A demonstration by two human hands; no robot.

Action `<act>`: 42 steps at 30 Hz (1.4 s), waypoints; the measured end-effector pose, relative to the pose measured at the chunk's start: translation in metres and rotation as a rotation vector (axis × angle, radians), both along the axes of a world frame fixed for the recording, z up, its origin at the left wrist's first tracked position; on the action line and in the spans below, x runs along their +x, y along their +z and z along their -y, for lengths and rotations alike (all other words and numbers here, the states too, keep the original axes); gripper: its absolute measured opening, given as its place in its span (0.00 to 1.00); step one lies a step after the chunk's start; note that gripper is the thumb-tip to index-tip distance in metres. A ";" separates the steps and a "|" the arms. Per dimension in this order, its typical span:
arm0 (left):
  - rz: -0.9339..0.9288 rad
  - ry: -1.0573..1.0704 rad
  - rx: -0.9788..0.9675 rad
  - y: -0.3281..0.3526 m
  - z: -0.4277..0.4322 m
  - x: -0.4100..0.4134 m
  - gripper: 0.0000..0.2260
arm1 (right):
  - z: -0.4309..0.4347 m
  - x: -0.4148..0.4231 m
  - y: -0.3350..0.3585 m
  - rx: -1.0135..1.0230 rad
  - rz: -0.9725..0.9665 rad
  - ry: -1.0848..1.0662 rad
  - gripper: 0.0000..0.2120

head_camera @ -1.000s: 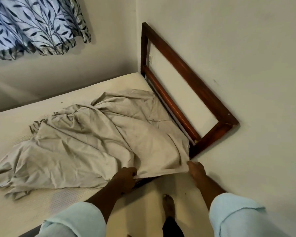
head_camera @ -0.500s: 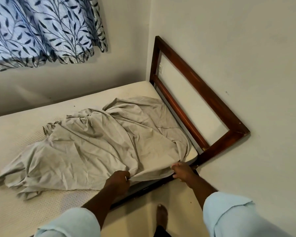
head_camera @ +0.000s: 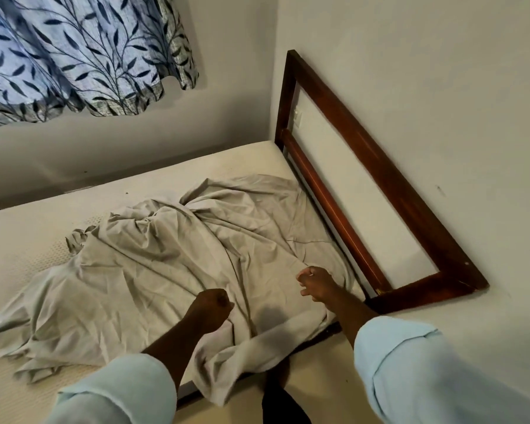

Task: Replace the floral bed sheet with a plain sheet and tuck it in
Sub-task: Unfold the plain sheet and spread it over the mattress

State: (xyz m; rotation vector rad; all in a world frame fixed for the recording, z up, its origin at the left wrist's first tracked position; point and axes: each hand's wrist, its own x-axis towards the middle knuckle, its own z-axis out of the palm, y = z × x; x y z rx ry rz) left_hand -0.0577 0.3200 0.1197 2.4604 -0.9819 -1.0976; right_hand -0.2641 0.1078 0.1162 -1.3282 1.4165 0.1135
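Left hand: the left hand (head_camera: 211, 308) is clenched in a fist low on the plain sheet (head_camera: 153, 270); creases run toward it, but I cannot tell whether cloth is inside the fist.
Right hand: the right hand (head_camera: 316, 285), at 3 o'clock from the left, has its fingers curled over the sheet near the bed corner; it is blurred, so I cannot tell whether it is gripping.
Sleeves: pale blue, at 7 and 5 o'clock in the view.
Plain sheet: grey-beige and crumpled, it lies bunched on the mattress (head_camera: 196, 169), with one fold spilling over the near edge at 6 o'clock.
Headboard: the dark wooden headboard (head_camera: 389, 191) stands against the wall at 2 o'clock from the hands.
Curtain: the blue leaf-print curtain (head_camera: 74, 56) hangs at 11 o'clock.
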 end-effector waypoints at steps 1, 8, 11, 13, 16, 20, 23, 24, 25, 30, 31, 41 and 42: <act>-0.008 0.009 -0.003 -0.004 0.016 0.005 0.15 | 0.014 0.006 -0.005 0.015 -0.009 0.008 0.09; -0.074 0.045 -0.045 -0.024 0.104 0.033 0.12 | 0.091 0.045 -0.045 -0.003 -0.044 0.090 0.10; -0.094 0.067 -0.019 -0.044 0.122 0.052 0.12 | 0.111 0.068 -0.067 0.002 -0.045 0.090 0.10; -0.079 0.069 -0.005 -0.061 0.132 0.068 0.09 | 0.121 0.086 -0.083 -0.010 -0.043 0.091 0.10; -0.072 0.077 -0.028 -0.086 0.148 0.091 0.08 | 0.134 0.119 -0.109 -0.022 -0.032 0.123 0.07; -0.059 0.051 -0.085 -0.125 0.176 0.127 0.08 | 0.148 0.157 -0.149 -0.095 -0.025 0.223 0.05; -0.018 0.028 -0.066 -0.168 0.190 0.155 0.14 | 0.157 0.183 -0.187 -0.115 -0.022 0.240 0.05; -0.010 0.019 -0.061 -0.178 0.194 0.161 0.17 | 0.159 0.190 -0.196 -0.130 -0.023 0.245 0.04; -0.014 0.006 -0.051 -0.186 0.196 0.165 0.20 | 0.162 0.196 -0.207 -0.139 -0.030 0.255 0.04; -0.053 -0.168 0.168 -0.242 0.192 0.173 0.37 | 0.162 0.234 -0.257 -0.199 -0.011 0.374 0.05; -0.033 -0.197 0.242 -0.247 0.189 0.170 0.37 | 0.161 0.240 -0.259 -0.224 0.003 0.399 0.05; 0.089 -0.229 0.347 -0.269 0.199 0.172 0.29 | 0.188 0.327 -0.262 -0.598 -0.072 0.573 0.32; 0.091 -0.226 0.333 -0.269 0.200 0.176 0.27 | 0.191 0.333 -0.265 -0.587 -0.129 0.640 0.35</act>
